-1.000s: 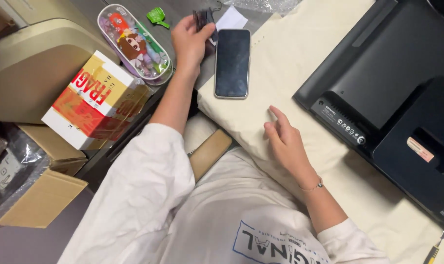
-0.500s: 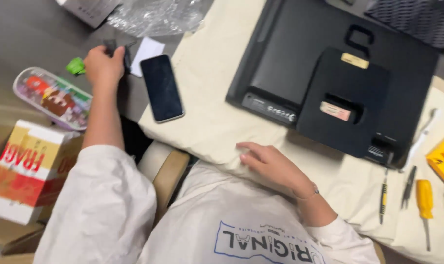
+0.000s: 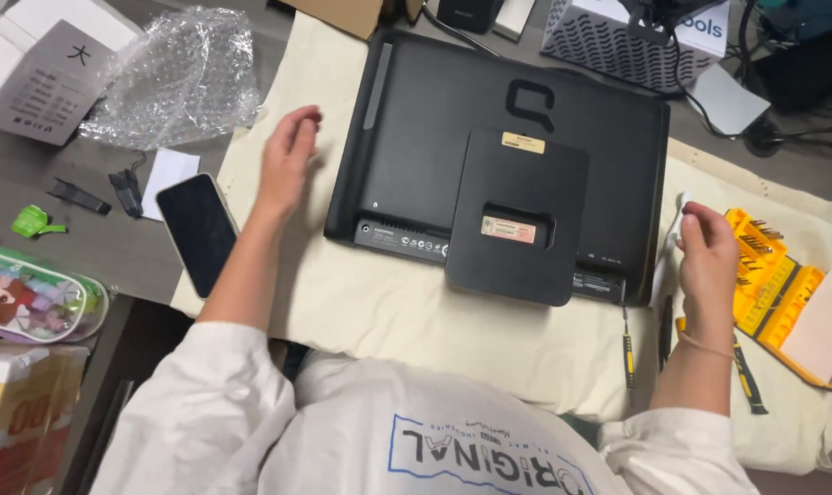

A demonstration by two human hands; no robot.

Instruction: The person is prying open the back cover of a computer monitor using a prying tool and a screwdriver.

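Since the earlier frame, the left hand (image 3: 287, 156) has left the desk's far corner and now hovers open-fingered beside the face-down black monitor (image 3: 489, 174). The right hand (image 3: 706, 252) pinches a slim white tool (image 3: 672, 240) at the monitor's right edge, near the yellow bit case (image 3: 764, 270).

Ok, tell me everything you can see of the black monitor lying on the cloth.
The monitor lies screen-down on a cream cloth, its matte black plastic back facing up. A squarish black stand plate covers the middle of the back, bearing a gold sticker and a recess with a pinkish label. A row of ports and markings runs along the near edge. The left hand hovers by its left edge; the right hand holds a thin white tool at its right edge.
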